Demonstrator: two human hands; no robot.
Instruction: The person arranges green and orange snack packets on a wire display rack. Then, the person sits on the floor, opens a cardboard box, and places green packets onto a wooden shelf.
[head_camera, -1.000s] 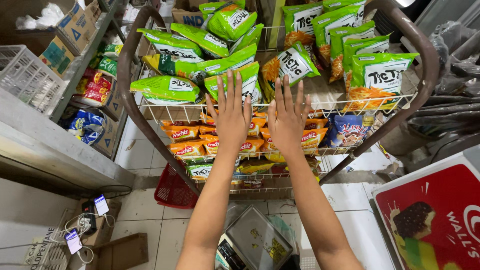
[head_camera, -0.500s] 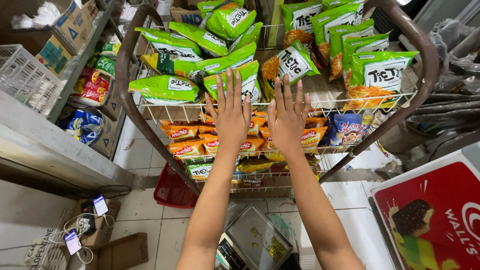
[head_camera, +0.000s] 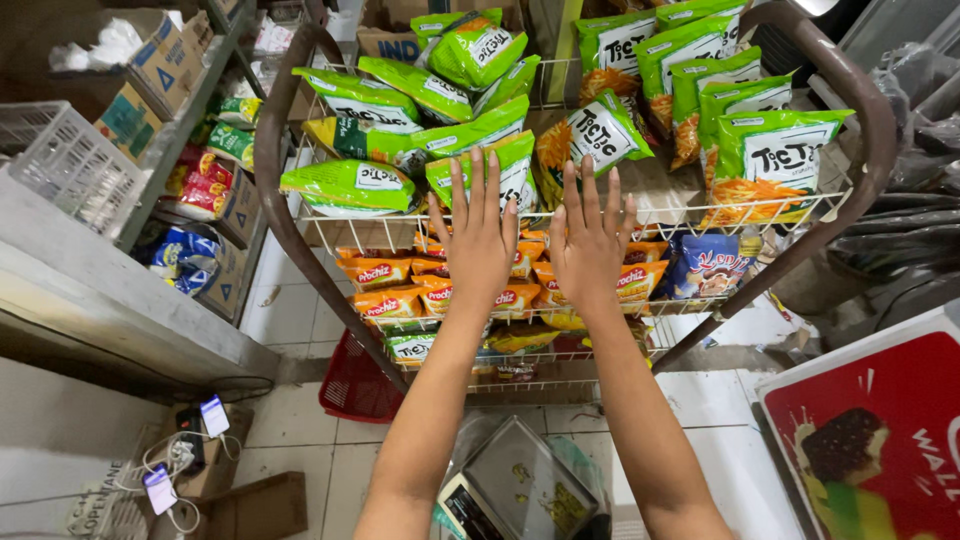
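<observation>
Green snack bags piled on the top tier of a wire rack, right at the fingertips. Left hand and right hand both flat, fingers spread, palms down, side by side, holding nothing. Probably best to reach for one bag at a time, gripping the edge so the pile doesn't slide. Orange packets one tier down. Below, pale tiled floor, red basket near the rack, metal counter left.
</observation>
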